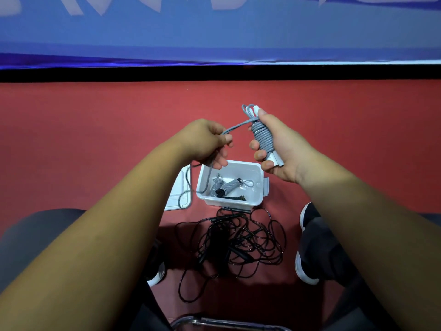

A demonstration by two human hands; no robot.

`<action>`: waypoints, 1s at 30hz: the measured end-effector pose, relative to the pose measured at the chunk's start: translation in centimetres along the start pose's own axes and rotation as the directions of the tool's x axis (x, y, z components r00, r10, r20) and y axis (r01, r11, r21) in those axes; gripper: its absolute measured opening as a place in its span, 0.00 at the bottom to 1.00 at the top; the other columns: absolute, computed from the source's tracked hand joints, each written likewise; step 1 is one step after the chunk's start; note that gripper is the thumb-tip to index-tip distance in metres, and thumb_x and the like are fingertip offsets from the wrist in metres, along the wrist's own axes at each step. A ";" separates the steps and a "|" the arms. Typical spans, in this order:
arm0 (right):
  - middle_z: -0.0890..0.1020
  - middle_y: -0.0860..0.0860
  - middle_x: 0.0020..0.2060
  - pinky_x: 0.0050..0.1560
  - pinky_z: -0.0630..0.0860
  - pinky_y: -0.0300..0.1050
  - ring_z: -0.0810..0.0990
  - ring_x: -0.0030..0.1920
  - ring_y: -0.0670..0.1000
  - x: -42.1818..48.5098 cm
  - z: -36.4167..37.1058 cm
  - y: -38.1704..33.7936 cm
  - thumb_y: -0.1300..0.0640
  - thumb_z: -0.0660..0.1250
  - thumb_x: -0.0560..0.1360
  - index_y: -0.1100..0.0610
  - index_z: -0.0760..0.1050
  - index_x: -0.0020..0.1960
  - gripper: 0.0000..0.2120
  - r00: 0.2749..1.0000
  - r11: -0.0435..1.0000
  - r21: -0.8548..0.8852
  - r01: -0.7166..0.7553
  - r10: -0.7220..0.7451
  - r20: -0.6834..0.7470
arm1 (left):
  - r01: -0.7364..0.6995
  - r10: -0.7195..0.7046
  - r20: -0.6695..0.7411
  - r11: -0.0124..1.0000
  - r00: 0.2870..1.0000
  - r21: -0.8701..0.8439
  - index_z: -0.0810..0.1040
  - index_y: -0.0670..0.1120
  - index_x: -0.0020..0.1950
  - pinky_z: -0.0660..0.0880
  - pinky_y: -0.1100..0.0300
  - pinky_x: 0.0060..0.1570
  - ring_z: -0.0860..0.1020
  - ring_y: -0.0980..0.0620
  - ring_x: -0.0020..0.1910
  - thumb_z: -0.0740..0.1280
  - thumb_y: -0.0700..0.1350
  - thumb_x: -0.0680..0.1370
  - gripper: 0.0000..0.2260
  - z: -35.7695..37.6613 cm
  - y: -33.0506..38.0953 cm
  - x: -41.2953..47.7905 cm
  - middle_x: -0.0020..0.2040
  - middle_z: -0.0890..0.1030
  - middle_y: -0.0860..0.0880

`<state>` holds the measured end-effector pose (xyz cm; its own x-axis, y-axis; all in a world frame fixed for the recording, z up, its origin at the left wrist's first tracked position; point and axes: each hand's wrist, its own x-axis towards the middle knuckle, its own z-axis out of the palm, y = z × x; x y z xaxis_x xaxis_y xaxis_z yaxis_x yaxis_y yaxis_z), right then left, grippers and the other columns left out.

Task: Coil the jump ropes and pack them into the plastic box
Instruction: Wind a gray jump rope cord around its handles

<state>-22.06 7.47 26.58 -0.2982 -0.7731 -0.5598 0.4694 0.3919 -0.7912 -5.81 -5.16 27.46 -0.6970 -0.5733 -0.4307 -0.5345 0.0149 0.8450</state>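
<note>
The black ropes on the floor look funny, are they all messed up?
Yes. The black ropes lie in a loose tangle on the red floor beside the plastic box, uncoiled, unlike the neat grey bundles inside it. The half-wound grey rope also trails over the lid.

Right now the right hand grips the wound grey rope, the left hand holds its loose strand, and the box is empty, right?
No. In the head view the box holds coiled ropes. The right hand does grip the wound grey rope, the left hand its loose strand.
</note>
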 end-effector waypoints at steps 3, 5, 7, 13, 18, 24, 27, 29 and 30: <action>0.75 0.49 0.33 0.24 0.57 0.34 0.68 0.26 0.46 0.1 -0.5 -0.4 0.33 0.67 0.78 0.49 0.77 0.52 0.19 0.999 0.998 0.054 -0.028 0.030 -0.040 | -0.136 0.137 -0.013 0.958 0.990 -0.253 0.79 0.41 0.51 0.81 0.59 0.33 0.80 0.51 0.32 0.66 0.41 0.85 0.05 -0.4 0.5 0.0 0.39 0.80 0.46; 0.75 0.49 0.33 0.24 0.56 0.34 0.68 0.26 0.46 0.2 -0.7 -0.5 0.35 0.66 0.79 0.49 0.77 0.53 0.17 0.998 0.998 0.062 -0.033 0.036 -0.058 | -0.231 0.235 -0.031 0.910 0.971 -0.345 0.81 0.40 0.53 0.75 0.64 0.34 0.71 0.55 0.30 0.63 0.43 0.86 0.09 -0.6 0.8 0.1 0.38 0.76 0.49; 0.75 0.49 0.32 0.24 0.56 0.34 0.68 0.25 0.46 0.3 -0.7 -0.5 0.35 0.65 0.79 0.49 0.77 0.54 0.17 0.998 0.997 0.073 -0.033 0.038 -0.059 | -0.286 0.301 -0.018 0.882 0.953 -0.375 0.82 0.39 0.58 0.70 0.61 0.36 0.64 0.54 0.31 0.61 0.47 0.87 0.15 -1.0 0.9 0.2 0.38 0.73 0.50; 0.74 0.48 0.32 0.23 0.55 0.35 0.67 0.25 0.45 -0.2 -0.9 -1.2 0.36 0.63 0.80 0.52 0.77 0.50 0.19 0.999 0.997 0.075 -0.037 0.038 -0.018 | -0.293 0.310 -0.026 0.919 0.950 0.264 0.87 0.51 0.58 0.72 0.66 0.36 0.73 0.55 0.35 0.70 0.43 0.83 0.08 -2.4 -0.1 0.5 0.40 0.84 0.55; 0.74 0.48 0.32 0.21 0.55 0.34 0.66 0.25 0.44 -0.6 -0.3 -1.0 0.35 0.64 0.80 0.55 0.77 0.51 0.22 0.993 0.996 0.033 -0.084 0.081 0.084 | -0.189 0.233 -0.064 0.897 0.970 0.399 0.88 0.50 0.58 0.75 0.68 0.40 0.79 0.60 0.33 0.76 0.42 0.78 0.09 -2.1 -1.0 1.2 0.40 0.88 0.49; 0.69 0.47 0.32 0.21 0.51 0.34 0.62 0.24 0.43 -1.7 0.3 -0.9 0.34 0.64 0.79 0.57 0.77 0.54 0.25 0.954 0.986 0.034 -0.163 0.149 0.261 | -0.182 0.229 -0.081 0.905 0.970 0.384 0.89 0.51 0.52 0.74 0.63 0.40 0.76 0.59 0.32 0.79 0.44 0.75 0.07 -1.8 -1.0 1.2 0.34 0.85 0.53; 0.67 0.46 0.30 0.22 0.49 0.35 0.61 0.22 0.42 -2.4 0.4 -0.8 0.33 0.62 0.80 0.59 0.75 0.59 0.28 0.900 0.977 0.009 -0.211 0.191 0.393 | -0.220 0.243 -0.018 0.906 0.970 0.363 0.89 0.50 0.48 0.78 0.58 0.46 0.77 0.55 0.36 0.79 0.47 0.76 0.03 -1.7 -1.0 1.0 0.38 0.86 0.47; 0.66 0.46 0.29 0.22 0.48 0.36 0.59 0.22 0.42 -2.7 0.4 -0.5 0.33 0.61 0.80 0.61 0.77 0.63 0.31 0.846 0.968 -0.016 -0.249 0.225 0.483 | -0.242 0.250 0.025 0.899 0.968 0.364 0.88 0.46 0.47 0.76 0.63 0.44 0.76 0.57 0.35 0.76 0.44 0.78 0.03 -1.5 -0.8 0.8 0.38 0.84 0.47; 0.65 0.46 0.28 0.22 0.48 0.36 0.58 0.22 0.42 -2.8 0.4 -0.3 0.33 0.60 0.80 0.62 0.79 0.64 0.33 0.813 0.964 -0.034 -0.265 0.242 0.529 | -0.245 0.251 0.032 0.897 0.967 0.367 0.87 0.47 0.46 0.74 0.68 0.41 0.75 0.59 0.34 0.75 0.42 0.78 0.02 -1.3 -0.6 0.6 0.37 0.83 0.50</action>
<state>-21.03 9.25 28.48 0.3112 -0.7975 -0.5168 0.5035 0.5996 -0.6221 -5.26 -6.61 27.11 -0.8237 -0.5250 -0.2143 -0.4842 0.4544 0.7477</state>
